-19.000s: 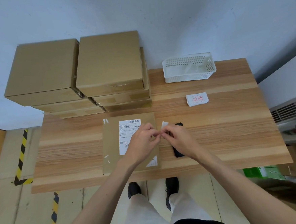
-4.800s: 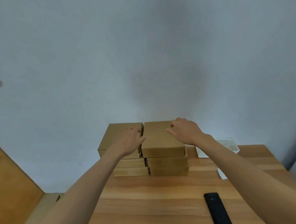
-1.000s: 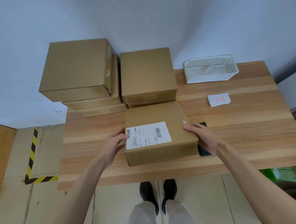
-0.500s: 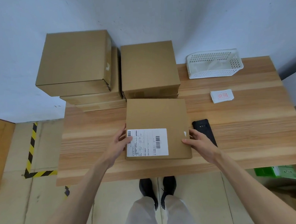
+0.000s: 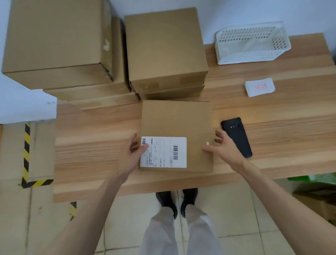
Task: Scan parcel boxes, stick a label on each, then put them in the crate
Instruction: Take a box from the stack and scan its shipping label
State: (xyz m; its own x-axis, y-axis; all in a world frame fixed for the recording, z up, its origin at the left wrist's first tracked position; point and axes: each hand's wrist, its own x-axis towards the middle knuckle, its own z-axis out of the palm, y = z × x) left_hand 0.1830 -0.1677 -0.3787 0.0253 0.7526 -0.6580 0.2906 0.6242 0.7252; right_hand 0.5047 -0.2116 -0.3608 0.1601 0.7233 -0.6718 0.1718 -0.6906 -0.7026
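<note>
A flat brown parcel box [image 5: 178, 120] lies on the wooden table [image 5: 293, 116] in front of me, with a white shipping label [image 5: 165, 152] on its near left part. My left hand [image 5: 130, 156] holds the box's left edge, thumb on the label's corner and fingers along the side. My right hand [image 5: 222, 148] hovers at the box's right edge with fingers spread, holding nothing. A black handheld scanner [image 5: 237, 137] lies just right of that hand. A small stack of white stickers with red print [image 5: 259, 87] sits further back on the right.
Two stacks of brown boxes stand at the back, a taller left stack [image 5: 57, 35] and a lower middle stack [image 5: 165, 44]. A white perforated basket [image 5: 252, 43] sits at the back right. On the floor lie black-yellow tape [image 5: 27, 157] and cartons [image 5: 327, 203] under the table's right end.
The box has settled flat on the table near the front edge. My right hand has let go of its right side and opened; my left hand stays on the left edge.
</note>
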